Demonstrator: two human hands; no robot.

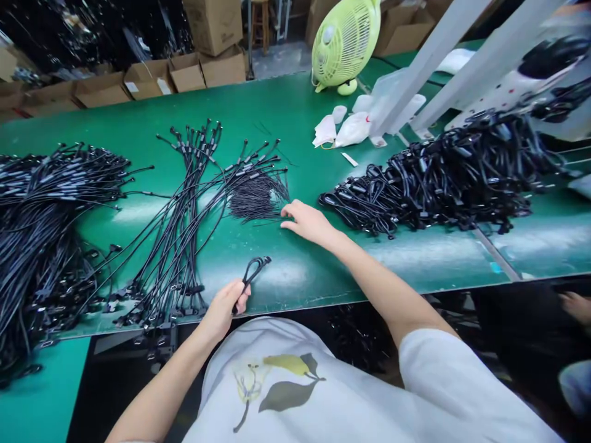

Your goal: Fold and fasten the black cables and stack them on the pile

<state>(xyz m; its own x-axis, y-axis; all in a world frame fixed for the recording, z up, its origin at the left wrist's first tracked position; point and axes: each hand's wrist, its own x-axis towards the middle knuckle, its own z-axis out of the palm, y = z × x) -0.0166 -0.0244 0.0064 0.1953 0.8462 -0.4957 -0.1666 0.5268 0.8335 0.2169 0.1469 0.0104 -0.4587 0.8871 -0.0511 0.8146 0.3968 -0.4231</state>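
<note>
1. Clearly, the left hand (237, 298), low in the centre of the frame, has its grip closed around a folded black cable (252, 271), whose looped end sticks out toward the upper right.
2. At the centre, the right hand (307, 221) reaches to the right edge of a pile of thin black ties (252, 198); thumb and forefinger stand slightly apart, and I cannot tell whether they touch a tie.
3. Left of centre, loose cables (188, 246) lie lengthwise on the green worktop (295, 271), some slanting across others toward the ties.
4. A thick heap of straight cables (41, 221) fills the left edge of the frame.
5. Right of centre, a long heap of folded cables (438, 184) stretches toward the right edge.
6. A small white strip (349, 160) lies just above that heap's left end, below some white plastic bags (353, 129).
7. Upper right of centre stands a light-green fan (346, 43); cardboard boxes (148, 80) line the upper left.
</note>
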